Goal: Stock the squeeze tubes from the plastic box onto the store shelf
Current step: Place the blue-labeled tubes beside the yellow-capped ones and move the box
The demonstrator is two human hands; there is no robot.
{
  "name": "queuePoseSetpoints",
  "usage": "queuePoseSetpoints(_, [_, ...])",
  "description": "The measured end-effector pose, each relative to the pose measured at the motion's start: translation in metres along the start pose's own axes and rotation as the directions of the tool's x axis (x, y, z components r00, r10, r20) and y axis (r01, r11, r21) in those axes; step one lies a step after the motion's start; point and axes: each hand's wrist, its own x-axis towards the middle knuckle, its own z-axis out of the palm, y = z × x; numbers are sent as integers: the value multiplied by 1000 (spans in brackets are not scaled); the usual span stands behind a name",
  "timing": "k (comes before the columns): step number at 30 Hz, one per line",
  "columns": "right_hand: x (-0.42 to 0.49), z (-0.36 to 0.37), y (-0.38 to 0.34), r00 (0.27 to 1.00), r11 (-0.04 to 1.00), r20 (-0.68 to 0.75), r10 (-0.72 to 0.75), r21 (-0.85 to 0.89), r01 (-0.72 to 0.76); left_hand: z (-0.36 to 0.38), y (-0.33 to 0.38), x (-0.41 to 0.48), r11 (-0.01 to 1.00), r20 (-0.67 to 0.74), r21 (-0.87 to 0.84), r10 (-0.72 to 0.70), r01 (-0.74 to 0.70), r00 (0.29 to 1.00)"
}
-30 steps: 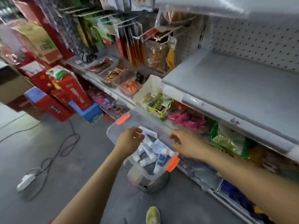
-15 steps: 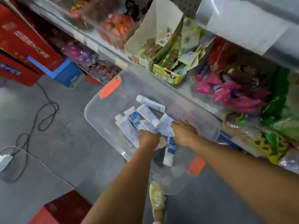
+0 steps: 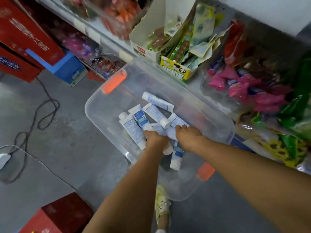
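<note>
Seven squeeze tubes (image 3: 155,115) at least, white with blue print, lie in a loose heap in one clear plastic box (image 3: 94,105); more may be hidden under the hands. The box carries two orange latches, one at the far end (image 3: 114,83) and one at the near end (image 3: 205,170). Two bare hands reach into it. One yellow-green shoe (image 3: 161,200) shows below the box.

The floor (image 3: 70,135) is grey concrete. One black cable (image 3: 48,105) loops across it to a white plug (image 3: 4,158) at the left edge. Red cartons (image 3: 25,36) are stacked at the far left beside a blue box (image 3: 67,68), and one more red carton (image 3: 58,214) sits at the bottom edge. The store shelf (image 3: 107,41) runs along the far side of the box and is crowded with goods: a white cardboard display carton (image 3: 151,27), a yellow one (image 3: 176,69) just beside it, pink packets (image 3: 235,81) and green bags (image 3: 294,113) to the right.

The left hand (image 3: 156,138) and right hand (image 3: 188,136) meet over the near part of the heap. The right fingers (image 3: 180,127) curl together over a pale tube lying between the two hands. The left fingers bend down into the pile out of sight, so their grip cannot be told. One tube (image 3: 175,155) pokes out beneath the wrists, cap toward the camera; four others fan out just beyond the knuckles.
</note>
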Motion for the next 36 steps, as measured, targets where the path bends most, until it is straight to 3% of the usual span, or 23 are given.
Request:
queuePoseSetpoints(4, [-49, -33, 6, 1000, 999, -7, -5, 36, 6, -18, 1, -53, 920, 192, -347, -123, 184, 974])
queuePoseSetpoints(9, [-141, -65, 27, 986, 966, -160, 43, 260, 0, -23, -2, -134, 823, 135, -565, 22, 59, 991])
queuePoseSetpoints(13, [-233, -67, 61, 974, 840, -193, 121, 543, 3, -15, 1, -236, 767, 51, -637, 140, -76, 989])
queuePoseSetpoints(15, [-284, -62, 80, 966, 706, -197, 165, 708, 24, -1, 2, -292, 748, 44, -644, 247, -161, 968])
queuePoseSetpoints(19, [-381, -48, 121, 971, 250, -123, 203, 966, 70, 34, -14, -380, 733, 32, -592, 437, -335, 899])
queuePoseSetpoints(24, [-481, -26, 175, 975, -133, -122, 188, 980, 148, 80, -35, -475, 691, 66, -599, 547, -405, 835])
queuePoseSetpoints(28, [-549, -14, 209, 970, -346, -202, 135, 908, 237, 112, -31, -537, 663, 137, -659, 570, -355, 810])
queuePoseSetpoints(31, [-593, -12, 229, 959, -396, -252, 127, 874, 282, 128, -18, -586, 611, 154, -701, 633, -367, 759])
queuePoseSetpoints(36, [-657, -23, 255, 903, -281, -353, 245, 865, 415, 145, 13, -648, 536, 208, -702, 784, -468, 586])
